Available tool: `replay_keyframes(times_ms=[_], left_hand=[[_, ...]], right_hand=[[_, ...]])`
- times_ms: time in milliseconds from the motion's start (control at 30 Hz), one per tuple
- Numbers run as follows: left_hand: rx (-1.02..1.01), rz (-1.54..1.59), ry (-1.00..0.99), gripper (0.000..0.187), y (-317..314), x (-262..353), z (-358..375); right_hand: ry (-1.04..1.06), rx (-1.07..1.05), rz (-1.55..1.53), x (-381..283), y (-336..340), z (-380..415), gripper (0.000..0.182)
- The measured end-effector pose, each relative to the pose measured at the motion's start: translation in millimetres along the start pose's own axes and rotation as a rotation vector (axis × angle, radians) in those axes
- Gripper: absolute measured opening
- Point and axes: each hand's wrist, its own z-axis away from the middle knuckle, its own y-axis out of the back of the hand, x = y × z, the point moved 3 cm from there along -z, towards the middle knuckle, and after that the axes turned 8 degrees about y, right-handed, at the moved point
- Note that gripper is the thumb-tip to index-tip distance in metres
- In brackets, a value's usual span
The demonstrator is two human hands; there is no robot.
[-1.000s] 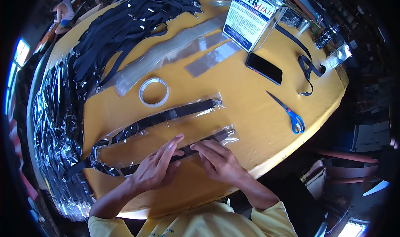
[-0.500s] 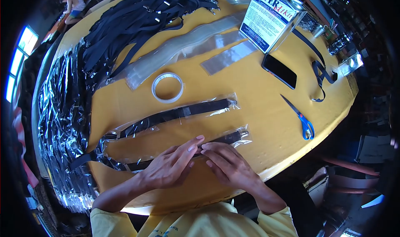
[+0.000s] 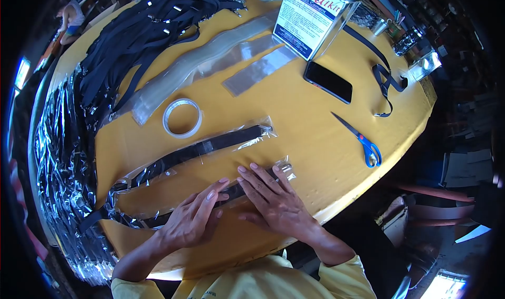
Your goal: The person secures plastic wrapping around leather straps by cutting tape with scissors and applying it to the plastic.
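A black strap (image 3: 231,192) in a clear plastic sleeve lies in a U shape on the yellow table, its bend towards the left. My right hand (image 3: 276,200) rests flat on the near arm of the strap, fingers stretched and spread, close to its sleeved end. Beside it, my left hand (image 3: 192,217) touches the same arm further left, with fingers extended and the thumb near the strap. The far arm of the U, with a small clear tape piece (image 3: 206,146) on it, lies untouched beyond both hands.
A tape roll (image 3: 167,121), clear plastic strips (image 3: 258,70), a phone (image 3: 329,82), blue-handled scissors (image 3: 371,153) and a contact cement can (image 3: 305,23) lie or stand beyond my hands. Black straps (image 3: 142,31) and sleeved ones (image 3: 66,178) are piled left. Another person (image 3: 71,17) is far left.
My right hand has flattened and spread its fingers over the strap, where its fingertips were bunched before. My hands have drawn apart slightly. The whole view has shifted, moving the table leftward.
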Motion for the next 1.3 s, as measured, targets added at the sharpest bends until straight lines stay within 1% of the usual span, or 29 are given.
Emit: replay_keyframes(times_ms=[67, 133, 167, 233, 367, 533, 600, 633, 700, 733, 800, 833, 867, 933, 1000, 1100, 1200, 1267, 1300], left_hand=[[0.006, -0.005, -0.016, 0.072, 5, 2, 0], [0.098, -0.014, 0.021, 0.074, 16, 8, 0], [0.097, -0.022, 0.034, 0.074, 15, 7, 2], [0.314, 0.291, 0.141, 0.075, 21, 2, 10], [0.345, 0.318, 0.161, 0.076, 31, -2, 17], [0.327, 0.306, 0.167, 0.076, 20, -6, 26], [0.284, 0.176, 0.117, 0.074, 16, -7, 27], [0.283, 0.187, 0.108, 0.074, 13, -9, 28], [0.246, 0.081, 0.088, 0.073, 9, -14, 30], [0.242, 0.101, 0.063, 0.073, 7, -15, 30], [0.281, 0.108, 0.092, 0.071, 5, -16, 32], [0.277, 0.106, 0.113, 0.073, 6, -15, 32], [0.271, 0.120, 0.093, 0.073, 5, -14, 31], [0.280, 0.135, 0.140, 0.074, 4, -16, 32], [0.259, 0.121, 0.130, 0.076, 6, -16, 32], [0.267, 0.151, 0.150, 0.071, 10, -10, 30], [0.258, 0.166, 0.237, 0.068, 15, -5, 31], [0.251, 0.359, 0.348, 0.065, 12, -5, 32], [0.225, 0.357, 0.422, 0.064, 13, -2, 31]], right_hand=[[0.008, -0.004, 0.001, -1, 1, -1, 0.070], [-0.010, -0.030, -0.001, 0, 2, -1, 0.070], [0.000, -0.029, -0.012, -1, 2, 0, 0.070], [-0.028, -0.046, -0.009, 0, 1, -1, 0.070], [-0.032, -0.056, -0.018, 0, 0, -2, 0.070], [-0.017, -0.101, 0.011, 1, 1, -2, 0.072], [-0.017, -0.125, 0.037, 2, 3, 0, 0.072], [-0.009, -0.135, 0.036, 2, 2, 0, 0.073], [-0.027, -0.147, 0.055, 4, 3, 0, 0.074], [-0.013, -0.136, 0.039, 4, 3, -1, 0.075], [-0.028, -0.131, 0.048, 6, 2, 1, 0.076], [-0.011, -0.115, 0.055, 6, 0, 3, 0.077], [0.012, -0.099, 0.059, 6, -1, 3, 0.078], [0.002, -0.100, 0.057, 7, -2, 5, 0.078], [0.010, -0.079, 0.038, 7, -3, 5, 0.077], [-0.003, -0.086, 0.004, 7, -3, 5, 0.079], [-0.009, -0.112, 0.005, 6, 0, 3, 0.081], [0.000, -0.117, -0.004, 6, 1, 2, 0.082], [-0.009, -0.127, 0.002, 6, 1, 1, 0.083]])
